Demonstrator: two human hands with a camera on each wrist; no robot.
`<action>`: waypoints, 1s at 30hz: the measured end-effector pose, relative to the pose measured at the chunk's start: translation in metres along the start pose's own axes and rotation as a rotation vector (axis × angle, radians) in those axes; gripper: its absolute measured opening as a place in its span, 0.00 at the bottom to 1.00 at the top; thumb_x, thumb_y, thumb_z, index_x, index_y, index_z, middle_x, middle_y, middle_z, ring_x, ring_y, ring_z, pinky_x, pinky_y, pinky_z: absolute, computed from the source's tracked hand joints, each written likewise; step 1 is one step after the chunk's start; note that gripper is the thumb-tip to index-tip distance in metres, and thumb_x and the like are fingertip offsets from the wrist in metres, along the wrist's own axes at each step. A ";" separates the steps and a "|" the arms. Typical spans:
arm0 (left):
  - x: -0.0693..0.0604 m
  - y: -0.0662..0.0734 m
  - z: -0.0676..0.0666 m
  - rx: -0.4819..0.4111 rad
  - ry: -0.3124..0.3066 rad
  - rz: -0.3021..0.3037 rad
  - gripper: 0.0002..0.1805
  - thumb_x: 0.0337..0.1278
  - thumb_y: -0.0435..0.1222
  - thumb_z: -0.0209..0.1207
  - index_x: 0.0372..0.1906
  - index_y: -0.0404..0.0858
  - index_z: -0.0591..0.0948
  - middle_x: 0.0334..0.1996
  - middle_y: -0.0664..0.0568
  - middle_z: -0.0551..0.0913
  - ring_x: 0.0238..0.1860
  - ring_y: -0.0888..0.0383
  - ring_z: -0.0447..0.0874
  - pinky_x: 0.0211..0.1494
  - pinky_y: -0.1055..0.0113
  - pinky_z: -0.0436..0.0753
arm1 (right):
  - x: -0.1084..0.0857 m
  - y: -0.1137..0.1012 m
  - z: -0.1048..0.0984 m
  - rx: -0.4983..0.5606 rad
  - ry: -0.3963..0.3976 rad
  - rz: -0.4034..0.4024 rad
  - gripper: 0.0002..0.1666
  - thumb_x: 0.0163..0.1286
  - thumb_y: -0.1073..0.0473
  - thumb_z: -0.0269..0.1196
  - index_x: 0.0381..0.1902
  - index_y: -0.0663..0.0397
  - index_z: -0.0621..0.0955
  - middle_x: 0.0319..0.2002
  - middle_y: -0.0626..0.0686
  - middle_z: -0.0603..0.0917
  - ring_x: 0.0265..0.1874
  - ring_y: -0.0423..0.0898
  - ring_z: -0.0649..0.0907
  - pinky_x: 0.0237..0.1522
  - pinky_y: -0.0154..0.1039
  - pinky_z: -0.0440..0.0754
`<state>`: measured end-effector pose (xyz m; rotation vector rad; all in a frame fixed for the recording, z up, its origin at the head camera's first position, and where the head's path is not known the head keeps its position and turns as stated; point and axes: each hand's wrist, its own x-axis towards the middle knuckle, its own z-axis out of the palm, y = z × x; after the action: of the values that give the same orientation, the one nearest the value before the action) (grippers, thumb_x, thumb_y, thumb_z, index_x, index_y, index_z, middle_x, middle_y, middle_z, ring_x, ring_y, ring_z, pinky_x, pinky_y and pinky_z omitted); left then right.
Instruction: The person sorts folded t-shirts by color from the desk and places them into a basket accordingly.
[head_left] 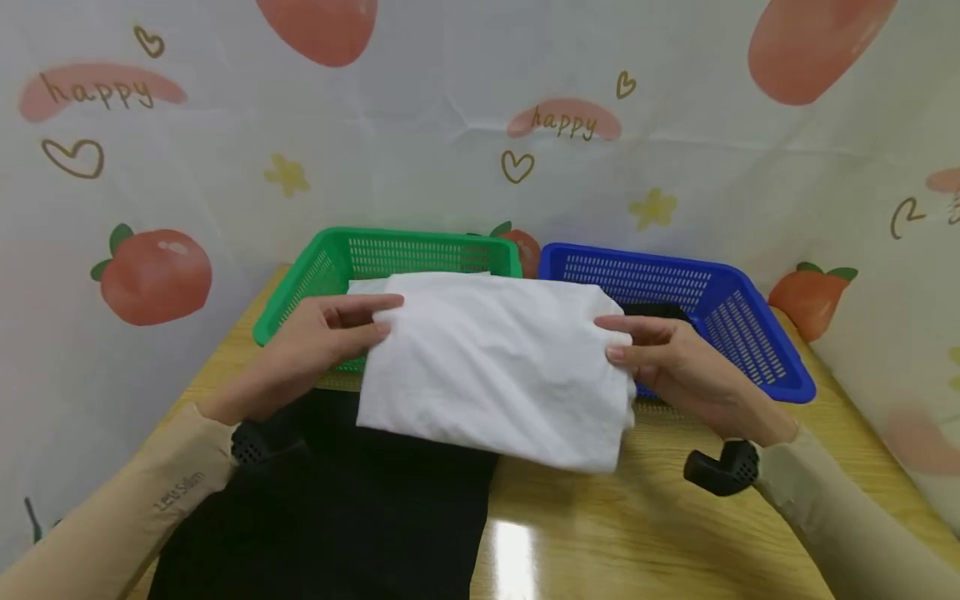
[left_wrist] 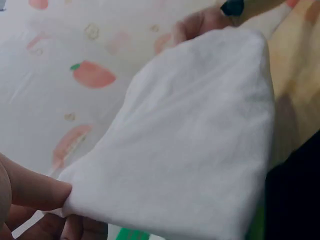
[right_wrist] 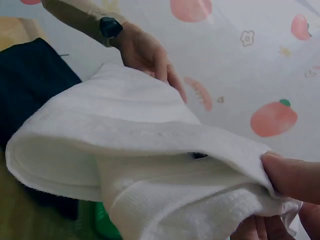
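A folded white garment [head_left: 495, 367] is held up in front of two baskets, its layered edge showing in the right wrist view. My left hand [head_left: 318, 346] pinches its upper left corner between thumb and fingers. At the upper right corner, my right hand [head_left: 678, 367] grips it the same way. Both hands hold the cloth above the table, and its lower edge hangs loose. Below and left of it lies a black cloth [head_left: 322, 508], spread on the wooden table [head_left: 600, 533]. What kind of garment the white one is, I cannot tell.
At the back left stands a green basket [head_left: 420, 235], partly hidden, with some white cloth [head_left: 366, 287] in it. Beside it on the right is a blue basket [head_left: 780, 358] holding something black [head_left: 656, 310]. A wall covering printed with fruit [head_left: 157, 277] rises behind the table.
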<state>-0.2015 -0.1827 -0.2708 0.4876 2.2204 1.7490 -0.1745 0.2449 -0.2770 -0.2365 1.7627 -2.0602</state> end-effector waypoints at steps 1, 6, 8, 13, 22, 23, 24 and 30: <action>0.002 0.001 -0.007 -0.014 0.014 0.007 0.27 0.67 0.41 0.61 0.69 0.40 0.74 0.64 0.47 0.73 0.57 0.52 0.77 0.55 0.62 0.79 | 0.009 -0.005 0.005 0.002 0.001 -0.003 0.26 0.72 0.69 0.60 0.67 0.56 0.74 0.48 0.54 0.76 0.42 0.44 0.80 0.47 0.38 0.80; 0.017 0.004 -0.041 -0.093 0.073 0.013 0.28 0.71 0.37 0.57 0.72 0.36 0.68 0.70 0.46 0.64 0.60 0.55 0.74 0.53 0.66 0.79 | 0.056 -0.029 0.029 0.016 0.019 -0.009 0.29 0.68 0.70 0.64 0.67 0.59 0.74 0.64 0.55 0.67 0.44 0.44 0.77 0.47 0.36 0.78; 0.025 0.005 -0.054 -0.094 0.093 -0.004 0.28 0.72 0.36 0.56 0.72 0.36 0.67 0.72 0.47 0.61 0.60 0.56 0.72 0.52 0.66 0.80 | 0.075 -0.037 0.036 -0.017 0.029 -0.013 0.29 0.66 0.70 0.65 0.65 0.60 0.75 0.68 0.53 0.65 0.50 0.45 0.78 0.51 0.36 0.77; 0.046 0.006 -0.084 -0.022 0.113 -0.062 0.28 0.73 0.36 0.54 0.74 0.37 0.65 0.72 0.45 0.60 0.57 0.59 0.73 0.50 0.67 0.80 | 0.118 -0.048 0.046 -0.081 0.033 -0.001 0.26 0.67 0.72 0.63 0.64 0.61 0.77 0.70 0.49 0.65 0.60 0.45 0.75 0.60 0.41 0.73; 0.073 -0.008 -0.114 0.008 0.057 -0.146 0.30 0.74 0.33 0.51 0.76 0.38 0.60 0.71 0.41 0.59 0.56 0.62 0.75 0.54 0.66 0.79 | 0.180 -0.035 0.045 -0.081 0.110 0.113 0.26 0.67 0.75 0.62 0.63 0.62 0.78 0.67 0.50 0.70 0.42 0.43 0.81 0.35 0.35 0.76; 0.075 -0.012 -0.114 0.013 0.049 -0.151 0.29 0.74 0.32 0.51 0.76 0.38 0.60 0.69 0.41 0.61 0.54 0.63 0.76 0.54 0.66 0.79 | 0.184 -0.032 0.045 -0.091 0.117 0.129 0.25 0.67 0.75 0.62 0.62 0.63 0.78 0.67 0.51 0.70 0.44 0.44 0.80 0.38 0.35 0.77; 0.076 -0.015 -0.114 0.023 0.043 -0.151 0.29 0.75 0.31 0.51 0.76 0.37 0.61 0.65 0.40 0.63 0.53 0.63 0.76 0.53 0.67 0.79 | 0.187 -0.029 0.045 -0.101 0.122 0.145 0.25 0.67 0.76 0.61 0.62 0.65 0.77 0.67 0.52 0.69 0.47 0.45 0.80 0.40 0.36 0.77; 0.081 -0.035 -0.109 0.216 0.049 -0.167 0.27 0.73 0.31 0.52 0.74 0.36 0.64 0.50 0.38 0.69 0.44 0.54 0.72 0.48 0.65 0.78 | 0.196 -0.015 0.053 -0.291 0.133 0.178 0.20 0.67 0.74 0.62 0.57 0.71 0.79 0.61 0.57 0.76 0.53 0.51 0.78 0.55 0.43 0.77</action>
<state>-0.3230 -0.2522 -0.2799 0.2954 2.4207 1.4626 -0.3324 0.1169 -0.2796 -0.0246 2.0815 -1.7282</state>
